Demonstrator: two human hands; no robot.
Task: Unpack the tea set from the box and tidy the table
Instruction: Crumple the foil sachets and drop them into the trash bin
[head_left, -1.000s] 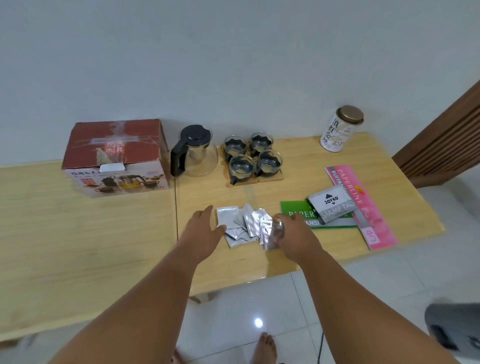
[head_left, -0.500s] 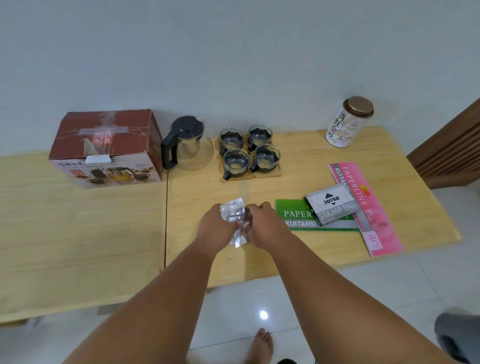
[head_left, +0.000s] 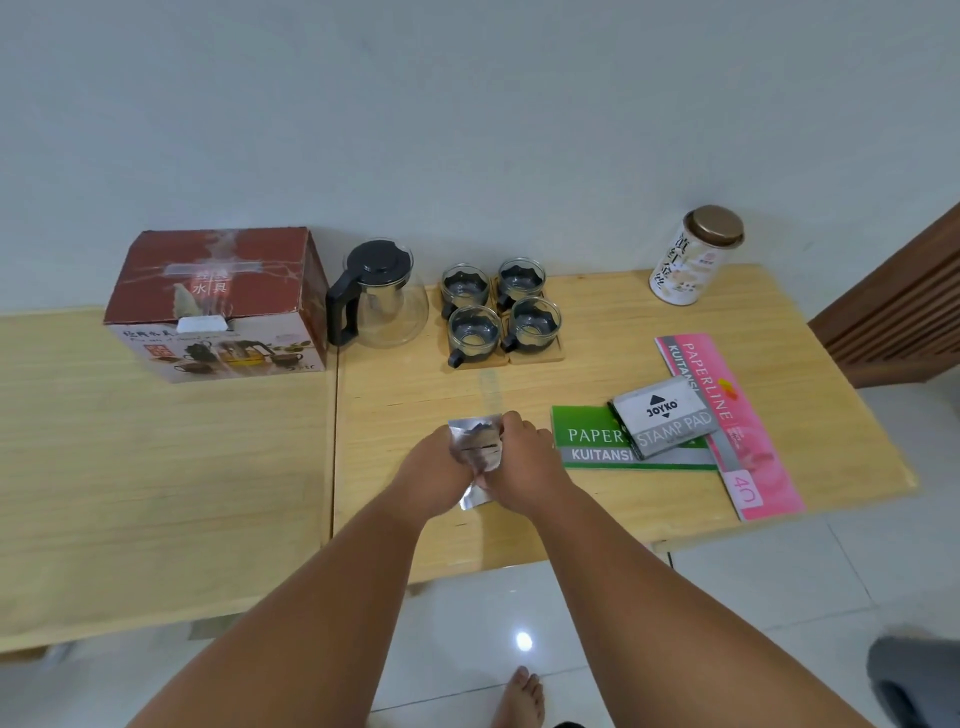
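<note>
Surface: two pale wood tables (head_left: 597, 384) vs white wall.
Around: box (head_left: 218, 306), teapot (head_left: 382, 299), 4 glass cups (head_left: 501, 312) at back; tin (head_left: 693, 254), stamp pad (head_left: 665, 423), receipt books to the right.
Hidden: packet count unclear, fingers mostly covered.
Foil packets (head_left: 475, 449): silver, crumpled, bunched at front edge.
Hands: left hand (head_left: 431, 475) & right hand (head_left: 524, 465) both clasped round the packets.

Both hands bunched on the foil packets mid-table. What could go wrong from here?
1. The silver foil packets are pinched loosely between the left hand and right hand; one corner hangs low, so a packet may slip out.
2. The four small glass cups and the glass teapot with black lid stand just beyond, so a forward sweep might knock them.
3. The pink Paperline receipt book lies close to the table's front edge and might get nudged off.
</note>
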